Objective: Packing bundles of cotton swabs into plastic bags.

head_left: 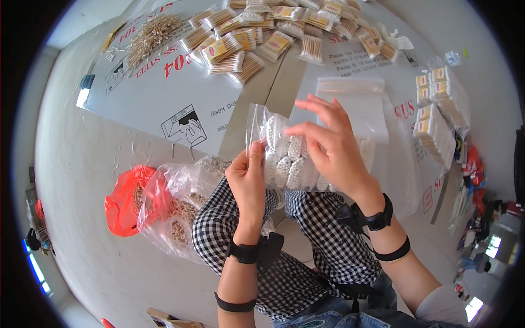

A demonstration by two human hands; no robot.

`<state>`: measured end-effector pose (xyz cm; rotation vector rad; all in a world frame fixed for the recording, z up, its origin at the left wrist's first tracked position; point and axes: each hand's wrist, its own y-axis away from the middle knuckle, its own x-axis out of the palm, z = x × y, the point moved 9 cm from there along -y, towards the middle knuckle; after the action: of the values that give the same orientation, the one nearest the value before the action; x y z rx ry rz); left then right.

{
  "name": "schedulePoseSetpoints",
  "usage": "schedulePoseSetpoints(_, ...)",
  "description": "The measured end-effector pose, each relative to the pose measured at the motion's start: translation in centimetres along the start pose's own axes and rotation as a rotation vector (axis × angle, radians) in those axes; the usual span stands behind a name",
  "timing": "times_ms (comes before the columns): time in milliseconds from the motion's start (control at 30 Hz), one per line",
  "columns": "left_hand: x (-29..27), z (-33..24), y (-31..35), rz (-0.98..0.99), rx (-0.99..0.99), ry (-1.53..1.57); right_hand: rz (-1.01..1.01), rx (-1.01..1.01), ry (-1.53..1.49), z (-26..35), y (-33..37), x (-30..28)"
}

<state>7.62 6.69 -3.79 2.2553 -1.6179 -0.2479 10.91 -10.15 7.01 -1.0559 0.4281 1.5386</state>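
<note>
A clear plastic bag point(281, 170) packed with bundles of white-tipped cotton swabs lies tilted above my lap. My left hand point(246, 177) pinches its left edge between thumb and fingers. Over the bag's right part hovers my right hand point(336, 145), fingers spread and bent, with the fingertips near the bag's upper side. Whether those fingertips touch the film I cannot tell. Just beyond the right hand, flat empty zip bags point(350, 90) lie on the metal-sheet table point(224, 95). More swab tips show beneath the right wrist, partly hidden by it.
Small packs of cotton swabs point(221, 49) are heaped along the table's far side. Loose swabs point(153, 35) form a pile at far left. Stacked packs in clear wrap point(437, 123) stand at right. A red bag point(128, 202) and clear bags of swabs point(178, 210) rest left of my knees.
</note>
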Motion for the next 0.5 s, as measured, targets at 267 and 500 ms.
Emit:
schedulePoseSetpoints(267, 0.58, -0.02, 0.02, 0.041, -0.023, 0.013, 0.019, -0.054, 0.094, 0.74, 0.05, 0.16)
schedulePoseSetpoints(500, 0.54, -0.09, 0.16, 0.061, -0.009, 0.005, 0.055, -0.056, 0.092, 1.10, -0.03, 0.13)
